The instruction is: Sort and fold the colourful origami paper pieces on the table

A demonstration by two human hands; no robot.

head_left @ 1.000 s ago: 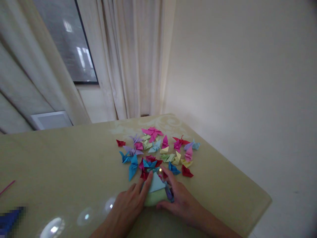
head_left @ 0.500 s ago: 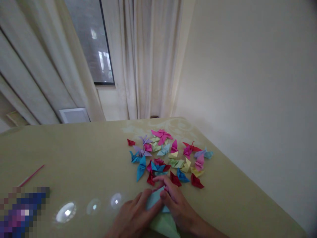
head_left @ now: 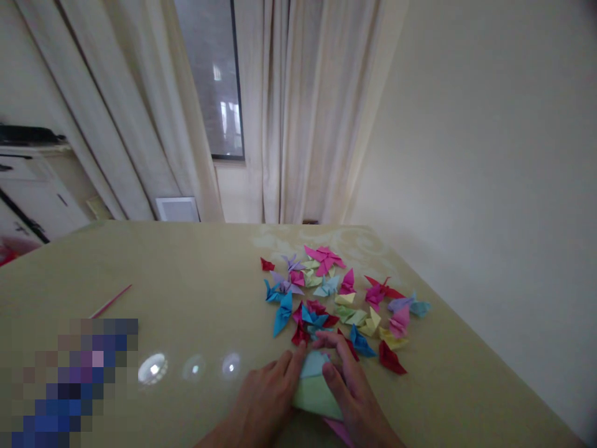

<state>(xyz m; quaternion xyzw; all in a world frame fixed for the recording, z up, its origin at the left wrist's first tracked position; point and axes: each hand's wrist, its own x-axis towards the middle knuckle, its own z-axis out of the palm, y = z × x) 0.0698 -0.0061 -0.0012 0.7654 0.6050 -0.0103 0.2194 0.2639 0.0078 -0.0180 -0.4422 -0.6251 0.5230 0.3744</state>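
Between my two hands is a stack of origami paper [head_left: 317, 395], light green with a light blue part at its far end. A pink piece of paper [head_left: 339, 430] sticks out from under its near edge. My left hand [head_left: 267, 398] grips the left side, fingers pointing forward along the paper. On the right side, my right hand [head_left: 354, 389] holds the edge with its fingers curled and its thumb over the paper. Just beyond my fingers lie several folded paper cranes, including a blue one [head_left: 282, 314] and a dark red one [head_left: 392, 358].
The folded cranes spread over the right part of the glossy table [head_left: 196, 267]. A thin pink stick [head_left: 112, 301] and a pixelated patch [head_left: 77, 386] are on the left. Behind stand curtains [head_left: 317, 112] and a window; a wall [head_left: 485, 155] borders the right.
The view has turned left, so things appear further right. More of the light green paper's far part shows, the light blue part looks smaller, and pink paper has come into view below.
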